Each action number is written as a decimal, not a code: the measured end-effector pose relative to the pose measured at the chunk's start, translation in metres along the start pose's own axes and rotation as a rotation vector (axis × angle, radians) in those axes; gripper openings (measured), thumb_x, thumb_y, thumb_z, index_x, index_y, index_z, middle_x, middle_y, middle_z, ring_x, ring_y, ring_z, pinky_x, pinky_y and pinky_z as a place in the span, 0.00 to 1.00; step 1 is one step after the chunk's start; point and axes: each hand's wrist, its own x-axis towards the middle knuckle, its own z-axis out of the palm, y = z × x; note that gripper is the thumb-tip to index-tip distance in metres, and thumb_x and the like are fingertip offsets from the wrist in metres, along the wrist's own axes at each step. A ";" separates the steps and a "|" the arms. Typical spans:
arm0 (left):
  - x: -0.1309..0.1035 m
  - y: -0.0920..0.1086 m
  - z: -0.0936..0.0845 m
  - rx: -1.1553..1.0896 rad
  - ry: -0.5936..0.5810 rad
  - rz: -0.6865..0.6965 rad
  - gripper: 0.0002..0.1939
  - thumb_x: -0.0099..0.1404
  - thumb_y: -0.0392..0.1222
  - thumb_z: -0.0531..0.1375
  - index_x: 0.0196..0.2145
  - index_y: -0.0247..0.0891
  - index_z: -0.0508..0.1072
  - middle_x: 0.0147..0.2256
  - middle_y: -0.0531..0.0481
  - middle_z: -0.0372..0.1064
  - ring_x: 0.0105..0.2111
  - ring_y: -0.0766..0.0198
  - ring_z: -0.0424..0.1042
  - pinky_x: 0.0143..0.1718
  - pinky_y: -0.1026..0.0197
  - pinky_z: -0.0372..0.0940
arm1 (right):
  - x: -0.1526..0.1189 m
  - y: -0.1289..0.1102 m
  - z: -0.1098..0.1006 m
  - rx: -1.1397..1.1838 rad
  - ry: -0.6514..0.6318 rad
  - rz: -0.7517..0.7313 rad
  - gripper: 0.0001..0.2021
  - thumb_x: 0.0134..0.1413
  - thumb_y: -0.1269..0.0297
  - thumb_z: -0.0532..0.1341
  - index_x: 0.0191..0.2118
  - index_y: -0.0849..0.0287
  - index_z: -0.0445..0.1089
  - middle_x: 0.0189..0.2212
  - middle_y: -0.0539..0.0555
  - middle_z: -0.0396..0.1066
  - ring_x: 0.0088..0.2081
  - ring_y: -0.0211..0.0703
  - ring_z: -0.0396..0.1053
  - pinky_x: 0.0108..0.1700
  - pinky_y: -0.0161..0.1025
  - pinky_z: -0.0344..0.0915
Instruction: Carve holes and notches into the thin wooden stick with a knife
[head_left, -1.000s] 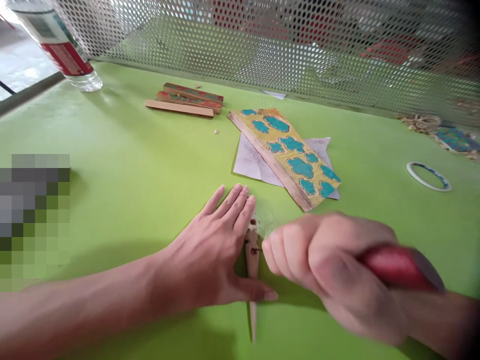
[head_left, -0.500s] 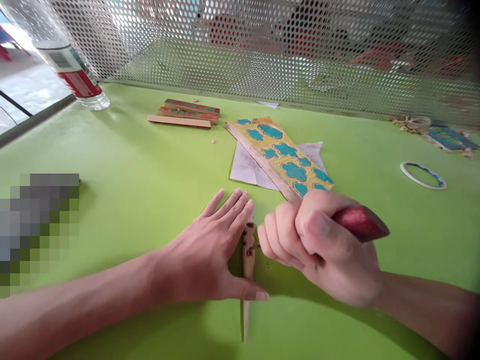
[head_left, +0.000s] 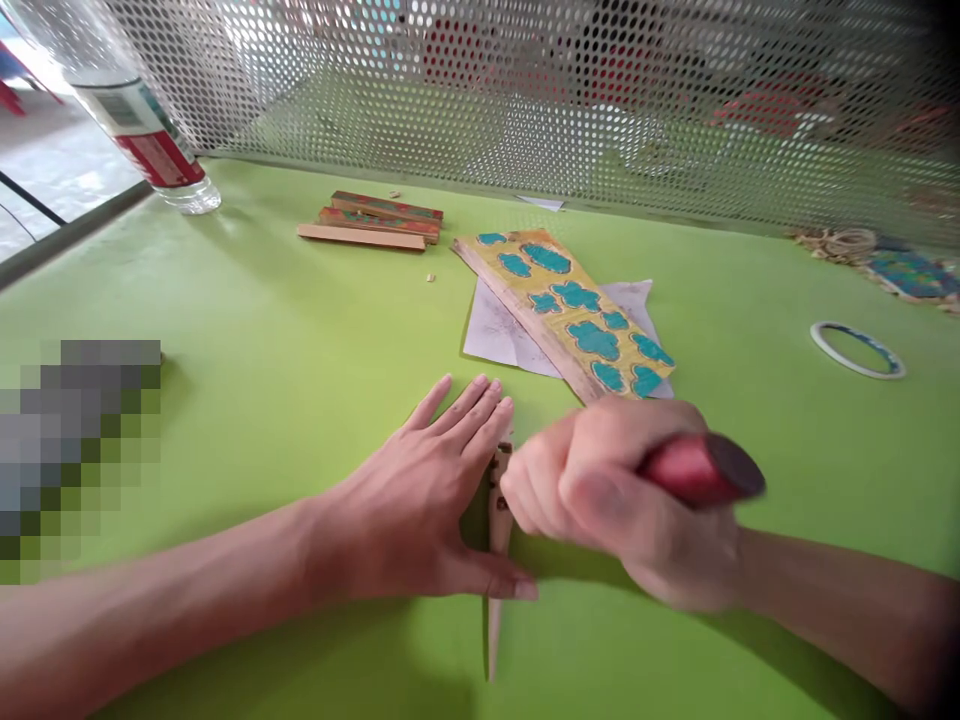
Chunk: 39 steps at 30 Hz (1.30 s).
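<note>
A pale, tapered wooden stick (head_left: 493,630) with dark square notches near its upper end lies lengthwise on the green table. Flat beside it rests my left hand (head_left: 442,495), fingers stretched out, the index finger along the stick and the thumb across it. My right hand (head_left: 622,500) is a closed fist around a carving tool with a red handle (head_left: 686,470). The handle's dark butt end points right, towards me. Behind the fist the tool's tip is hidden, close to the notched part of the stick.
Beyond my hands, a yellow board (head_left: 540,305) with turquoise shapes lies on white paper (head_left: 495,335). Wooden strips (head_left: 367,238) and a bottle (head_left: 161,145) are further left. A tape roll (head_left: 857,350) and string (head_left: 836,243) lie right. A perforated metal screen (head_left: 450,110) borders the back.
My right fist has moved slightly left and tilted, covering the tool's thin metal shaft that showed beside the stick. My left hand keeps its place.
</note>
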 end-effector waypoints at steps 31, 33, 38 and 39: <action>0.002 -0.001 0.000 0.023 -0.042 -0.031 0.64 0.53 0.78 0.54 0.70 0.25 0.40 0.70 0.35 0.28 0.70 0.48 0.31 0.70 0.45 0.28 | 0.011 0.006 -0.008 0.288 0.294 0.087 0.21 0.65 0.66 0.55 0.19 0.59 0.56 0.14 0.43 0.51 0.16 0.30 0.50 0.20 0.33 0.54; 0.002 -0.001 0.000 0.025 -0.032 -0.030 0.64 0.53 0.78 0.54 0.70 0.26 0.40 0.70 0.35 0.29 0.70 0.48 0.32 0.70 0.44 0.29 | 0.015 0.006 -0.012 0.353 0.367 0.139 0.21 0.65 0.65 0.55 0.18 0.59 0.56 0.13 0.43 0.50 0.16 0.29 0.49 0.20 0.32 0.53; 0.000 0.000 0.000 0.019 -0.016 -0.031 0.63 0.53 0.77 0.55 0.70 0.28 0.42 0.70 0.35 0.31 0.70 0.47 0.34 0.70 0.43 0.31 | 0.016 0.001 -0.010 0.354 0.345 0.104 0.21 0.64 0.65 0.56 0.19 0.59 0.56 0.13 0.43 0.52 0.16 0.30 0.52 0.20 0.32 0.55; 0.000 0.000 0.000 0.017 -0.015 -0.026 0.63 0.53 0.77 0.56 0.70 0.27 0.43 0.70 0.34 0.32 0.70 0.46 0.35 0.70 0.43 0.31 | 0.015 0.000 -0.009 0.334 0.330 0.076 0.20 0.64 0.65 0.56 0.19 0.59 0.57 0.14 0.43 0.53 0.16 0.30 0.53 0.20 0.32 0.55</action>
